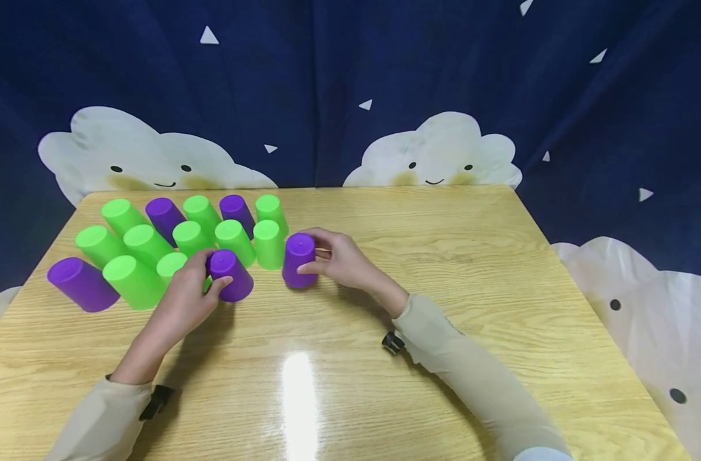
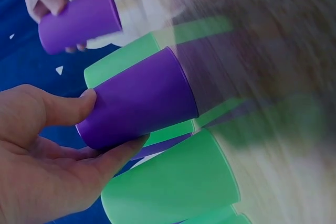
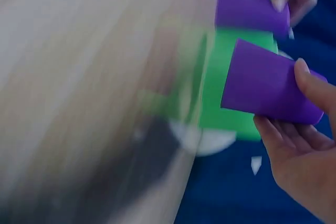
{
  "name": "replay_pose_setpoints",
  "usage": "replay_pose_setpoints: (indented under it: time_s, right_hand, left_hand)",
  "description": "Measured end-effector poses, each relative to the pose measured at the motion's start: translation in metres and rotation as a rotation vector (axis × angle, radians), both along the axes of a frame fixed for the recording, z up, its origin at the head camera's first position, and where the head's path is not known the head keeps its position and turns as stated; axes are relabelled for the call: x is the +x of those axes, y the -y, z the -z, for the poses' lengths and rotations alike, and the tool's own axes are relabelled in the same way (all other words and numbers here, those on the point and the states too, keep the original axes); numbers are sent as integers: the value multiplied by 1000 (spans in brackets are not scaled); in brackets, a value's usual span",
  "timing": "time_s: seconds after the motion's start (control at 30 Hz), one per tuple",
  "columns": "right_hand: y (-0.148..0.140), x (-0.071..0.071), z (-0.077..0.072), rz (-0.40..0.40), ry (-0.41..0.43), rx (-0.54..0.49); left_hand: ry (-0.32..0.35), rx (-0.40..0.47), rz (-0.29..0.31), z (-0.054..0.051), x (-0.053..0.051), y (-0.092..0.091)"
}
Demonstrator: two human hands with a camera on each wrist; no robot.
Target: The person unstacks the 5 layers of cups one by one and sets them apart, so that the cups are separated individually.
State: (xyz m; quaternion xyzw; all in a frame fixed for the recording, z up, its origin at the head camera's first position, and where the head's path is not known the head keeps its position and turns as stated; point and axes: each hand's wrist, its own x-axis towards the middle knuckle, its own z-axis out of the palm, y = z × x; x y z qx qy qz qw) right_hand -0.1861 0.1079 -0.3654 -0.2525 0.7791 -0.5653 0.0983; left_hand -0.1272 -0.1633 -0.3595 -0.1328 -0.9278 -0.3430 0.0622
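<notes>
In the head view my left hand [image 1: 190,291] grips an upside-down purple cup [image 1: 233,278] between thumb and fingers, at the front right of a group of cups. The left wrist view shows the thumb on one side of that purple cup [image 2: 139,100] and fingers on the other. To its right, my right hand [image 1: 349,261] holds a second upside-down purple cup [image 1: 298,262], its thumb toward me and fingers behind. Just behind the two held cups stands a green cup [image 1: 268,246]. Whether either held cup touches the table cannot be told.
Several upside-down green cups [image 1: 132,282] and a few purple ones, such as the purple cup [image 1: 82,285] at the left end, stand in rows on the wooden table [image 1: 471,256]. A dark blue cloth [image 1: 327,77] with clouds hangs behind the table's far edge.
</notes>
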Motion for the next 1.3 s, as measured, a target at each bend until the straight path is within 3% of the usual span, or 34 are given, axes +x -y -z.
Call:
replay_pose_setpoints:
  time_s: [0.27, 0.6, 1.07, 1.2, 1.3]
  right_hand:
    - [37, 13, 7, -15, -52, 63]
    - [43, 13, 18, 1, -92, 130]
    - [42, 13, 20, 13, -108, 167]
    - [41, 15, 18, 27, -167, 226]
    - [34, 16, 10, 43, -217, 299]
  left_hand:
    - [12, 10, 1, 1, 1, -7]
    - [17, 22, -3, 2, 1, -10]
    - [57, 43, -12, 1, 2, -12]
    - [53, 29, 0, -3, 3, -12]
    - [19, 15, 11, -12, 7, -14]
